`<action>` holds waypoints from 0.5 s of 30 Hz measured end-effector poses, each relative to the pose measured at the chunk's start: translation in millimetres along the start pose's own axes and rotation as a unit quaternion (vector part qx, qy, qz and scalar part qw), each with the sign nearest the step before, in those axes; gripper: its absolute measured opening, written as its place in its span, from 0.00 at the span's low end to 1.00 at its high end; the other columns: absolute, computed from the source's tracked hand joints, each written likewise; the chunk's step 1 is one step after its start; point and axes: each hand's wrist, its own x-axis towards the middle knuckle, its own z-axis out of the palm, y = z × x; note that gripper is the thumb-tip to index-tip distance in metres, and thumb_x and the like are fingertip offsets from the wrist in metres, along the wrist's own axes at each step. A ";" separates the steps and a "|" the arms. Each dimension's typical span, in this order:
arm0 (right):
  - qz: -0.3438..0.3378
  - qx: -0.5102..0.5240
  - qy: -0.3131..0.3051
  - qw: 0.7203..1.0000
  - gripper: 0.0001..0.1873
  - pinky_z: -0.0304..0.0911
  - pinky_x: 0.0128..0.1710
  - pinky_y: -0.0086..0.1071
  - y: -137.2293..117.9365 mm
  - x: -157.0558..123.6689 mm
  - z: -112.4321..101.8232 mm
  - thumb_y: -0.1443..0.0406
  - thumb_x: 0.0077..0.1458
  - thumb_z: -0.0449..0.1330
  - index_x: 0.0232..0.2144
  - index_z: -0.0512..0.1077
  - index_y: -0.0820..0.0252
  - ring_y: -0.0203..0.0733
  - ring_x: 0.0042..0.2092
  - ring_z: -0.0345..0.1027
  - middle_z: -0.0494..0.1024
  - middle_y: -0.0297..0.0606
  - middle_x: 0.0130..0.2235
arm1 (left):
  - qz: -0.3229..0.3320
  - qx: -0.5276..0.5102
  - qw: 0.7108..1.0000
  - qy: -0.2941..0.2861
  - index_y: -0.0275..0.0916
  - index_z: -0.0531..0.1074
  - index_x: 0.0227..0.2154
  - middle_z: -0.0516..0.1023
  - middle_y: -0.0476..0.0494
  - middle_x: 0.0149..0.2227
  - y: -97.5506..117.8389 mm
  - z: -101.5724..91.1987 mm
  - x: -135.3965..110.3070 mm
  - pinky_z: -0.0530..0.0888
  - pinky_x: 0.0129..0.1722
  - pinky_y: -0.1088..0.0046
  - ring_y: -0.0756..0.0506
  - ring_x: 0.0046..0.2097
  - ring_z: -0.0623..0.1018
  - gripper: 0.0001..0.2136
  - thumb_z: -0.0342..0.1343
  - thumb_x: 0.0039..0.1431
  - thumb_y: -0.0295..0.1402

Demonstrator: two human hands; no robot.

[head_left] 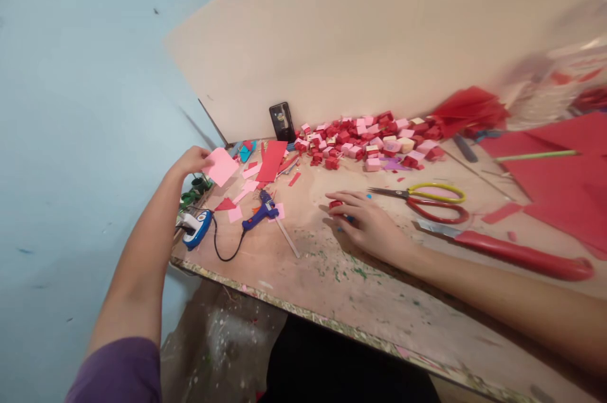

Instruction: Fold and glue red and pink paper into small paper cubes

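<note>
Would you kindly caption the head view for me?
Left hand holding a pink paper sheet, right hand over a small red object.

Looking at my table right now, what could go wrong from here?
The scissors point their tips toward your right hand, so drawing it back carelessly might jab it. The red-handled cutter lies beside your right forearm; a sweep of that arm could knock it. The glue gun lies among paper scraps, its cord looping near the front edge; a snag might drag it. I can't tell whether it's hot.
</note>
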 end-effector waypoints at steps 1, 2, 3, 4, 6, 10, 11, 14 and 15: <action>0.000 0.002 0.000 1.000 0.13 0.73 0.58 0.63 0.0 -0.1 0.2 0.63 0.68 0.59 0.42 0.85 0.59 0.63 0.60 0.75 0.83 0.52 0.56 | -0.004 0.001 1.000 -0.005 0.35 0.79 0.26 0.75 0.48 0.21 -0.4 -0.6 0.4 0.71 0.28 0.73 0.43 0.29 0.77 0.11 0.61 0.42 0.39; -0.001 0.004 0.001 1.000 0.13 0.73 0.58 0.63 -0.1 -0.1 0.3 0.63 0.68 0.59 0.42 0.85 0.59 0.63 0.60 0.76 0.83 0.52 0.56 | -0.009 0.003 1.000 -0.012 0.36 0.79 0.26 0.75 0.47 0.21 -0.9 -1.2 1.0 0.71 0.27 0.73 0.43 0.29 0.77 0.12 0.61 0.41 0.39; -0.001 0.005 0.002 1.000 0.14 0.73 0.57 0.63 -0.2 -0.1 0.4 0.63 0.68 0.59 0.42 0.85 0.59 0.63 0.59 0.76 0.84 0.53 0.55 | -0.014 0.005 1.000 -0.020 0.36 0.80 0.27 0.76 0.47 0.21 -1.6 -1.8 1.8 0.72 0.27 0.73 0.43 0.29 0.77 0.12 0.62 0.40 0.38; -0.002 0.007 0.002 1.000 0.14 0.73 0.57 0.63 -0.4 0.0 0.4 0.63 0.68 0.59 0.42 0.85 0.60 0.63 0.59 0.76 0.84 0.53 0.55 | -0.020 0.009 0.999 -0.028 0.36 0.80 0.28 0.77 0.46 0.21 -2.3 -2.5 2.7 0.72 0.27 0.72 0.43 0.29 0.78 0.13 0.62 0.40 0.38; -0.004 0.009 0.001 1.000 0.14 0.73 0.57 0.63 -1.0 0.2 0.0 0.64 0.68 0.59 0.42 0.85 0.61 0.64 0.59 0.76 0.84 0.54 0.54 | -0.031 0.018 0.998 -0.044 0.35 0.81 0.30 0.79 0.45 0.22 -4.2 -3.6 4.8 0.74 0.28 0.72 0.42 0.30 0.79 0.14 0.63 0.40 0.37; -0.003 0.010 -0.003 1.000 0.14 0.73 0.57 0.62 -1.7 0.6 -0.6 0.64 0.68 0.59 0.42 0.85 0.61 0.63 0.59 0.76 0.84 0.53 0.54 | -0.050 0.048 0.995 -0.074 0.32 0.82 0.40 0.82 0.42 0.26 -9.0 -3.8 8.0 0.77 0.30 0.71 0.39 0.34 0.82 0.19 0.66 0.45 0.37; 0.000 0.009 -0.005 1.000 0.14 0.73 0.57 0.62 -1.6 0.6 -0.5 0.64 0.68 0.59 0.42 0.85 0.60 0.63 0.59 0.76 0.84 0.53 0.54 | -0.052 0.057 0.993 -0.084 0.32 0.82 0.43 0.82 0.42 0.28 -10.1 -2.6 8.4 0.78 0.31 0.71 0.39 0.35 0.83 0.20 0.66 0.47 0.37; 0.003 0.009 -0.007 1.000 0.13 0.73 0.57 0.61 -1.2 0.6 0.0 0.64 0.67 0.59 0.41 0.85 0.58 0.62 0.59 0.76 0.85 0.51 0.53 | -0.046 0.087 0.988 -0.116 0.34 0.79 0.50 0.84 0.40 0.41 -11.1 7.0 10.5 0.81 0.39 0.67 0.39 0.43 0.83 0.19 0.67 0.59 0.38; 0.003 0.008 -0.007 1.000 0.12 0.74 0.57 0.61 -1.2 0.6 0.1 0.64 0.67 0.59 0.41 0.85 0.58 0.62 0.59 0.76 0.85 0.51 0.53 | -0.041 0.098 0.987 -0.122 0.35 0.78 0.52 0.83 0.40 0.47 -10.0 12.6 12.2 0.82 0.44 0.64 0.39 0.46 0.83 0.18 0.65 0.64 0.39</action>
